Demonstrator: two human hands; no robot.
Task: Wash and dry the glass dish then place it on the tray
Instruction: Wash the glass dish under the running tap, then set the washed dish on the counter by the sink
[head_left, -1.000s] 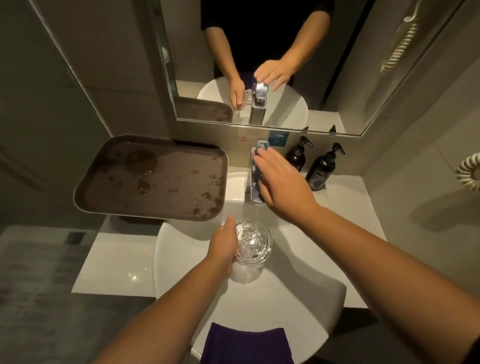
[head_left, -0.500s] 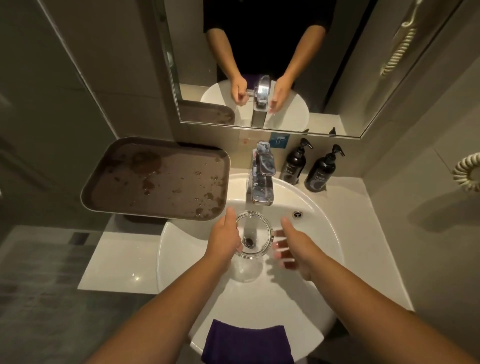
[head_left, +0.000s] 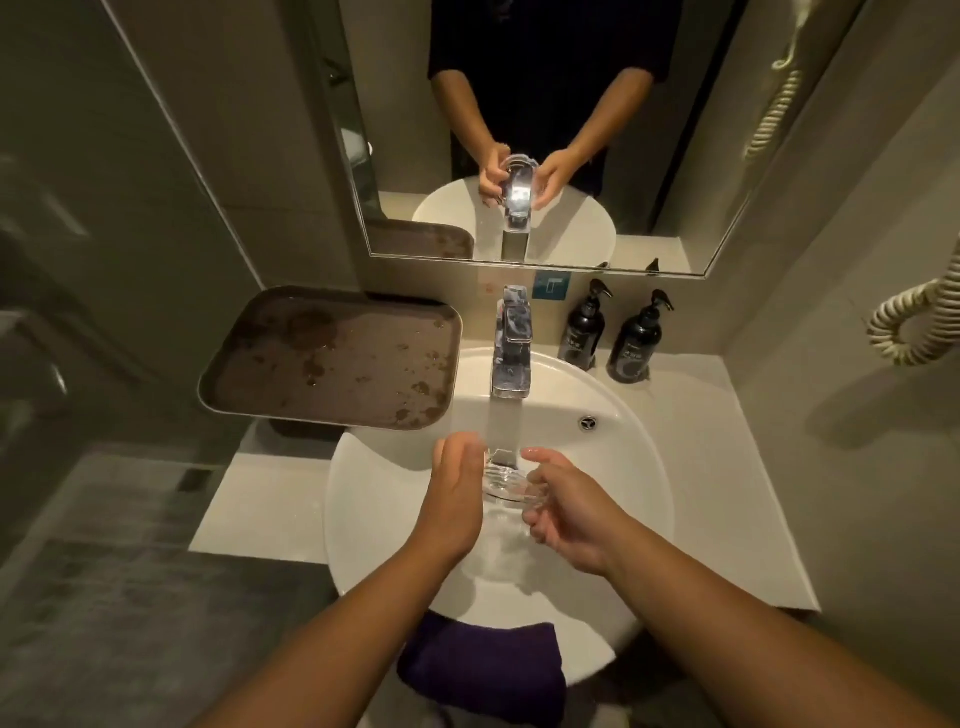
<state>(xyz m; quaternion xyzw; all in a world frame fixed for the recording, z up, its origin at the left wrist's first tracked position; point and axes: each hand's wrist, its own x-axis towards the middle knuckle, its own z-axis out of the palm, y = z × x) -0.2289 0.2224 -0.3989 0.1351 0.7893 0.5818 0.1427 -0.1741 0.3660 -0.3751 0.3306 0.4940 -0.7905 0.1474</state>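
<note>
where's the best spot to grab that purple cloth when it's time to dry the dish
Take the purple cloth by its top fold on the near rim of the sink, coming from above on the person's side. It drapes over the rim, so that upper edge is the exposed part for a grip. Probably the right hand, while the left hand holds the glass dish.

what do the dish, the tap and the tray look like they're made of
Dish: clear glass; the basin shows through it. Tap: polished metal, probably chrome, with mirror-like reflections. Tray: dark brown and matte, likely plastic, though that is uncertain; water droplets lie on it.
</note>
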